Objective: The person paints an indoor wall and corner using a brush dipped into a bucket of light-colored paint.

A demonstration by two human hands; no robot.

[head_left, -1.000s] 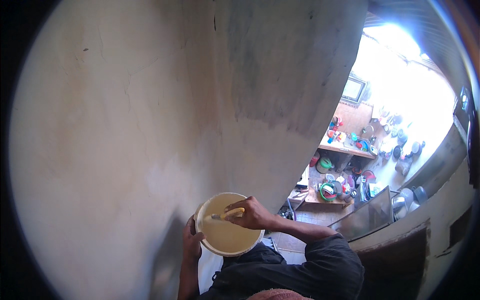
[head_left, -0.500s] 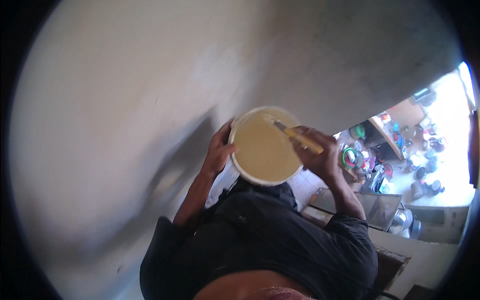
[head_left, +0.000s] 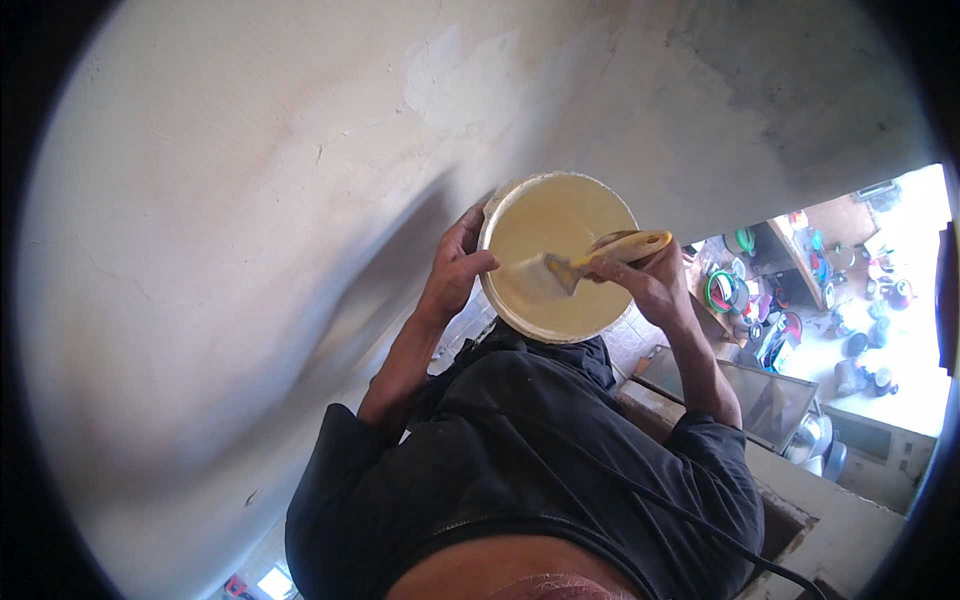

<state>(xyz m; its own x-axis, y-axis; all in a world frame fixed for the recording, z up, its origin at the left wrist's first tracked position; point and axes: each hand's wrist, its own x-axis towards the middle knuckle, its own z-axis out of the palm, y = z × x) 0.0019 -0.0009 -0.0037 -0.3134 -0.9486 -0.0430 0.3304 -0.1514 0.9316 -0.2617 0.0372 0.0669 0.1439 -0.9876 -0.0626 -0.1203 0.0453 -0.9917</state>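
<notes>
A round, off-white bucket (head_left: 498,200) is held up in front of my chest, tilted so that its pale cream inside shows. My left hand (head_left: 457,270) grips its left side, the thumb hooked over the rim and the other fingers outside. In my right hand (head_left: 655,288) is a paintbrush with a yellow handle (head_left: 640,244). Its whitish bristles (head_left: 538,280) point left into the bucket, over the lower left of the inside. Whether they touch the bucket's wall or any liquid, I cannot tell.
A pale, cracked and patched wall (head_left: 250,180) rises on the left and ahead. Far below at right lie many household items, including a green-rimmed basin (head_left: 712,292) and shelves (head_left: 795,262). A glass-fronted case (head_left: 770,400) stands closer. A dark cable (head_left: 700,522) crosses my shirt.
The bucket has shifted slightly up and right and tilts more. My right hand has turned the brush from pointing up-left to pointing down-left, with the handle end now up at right.
</notes>
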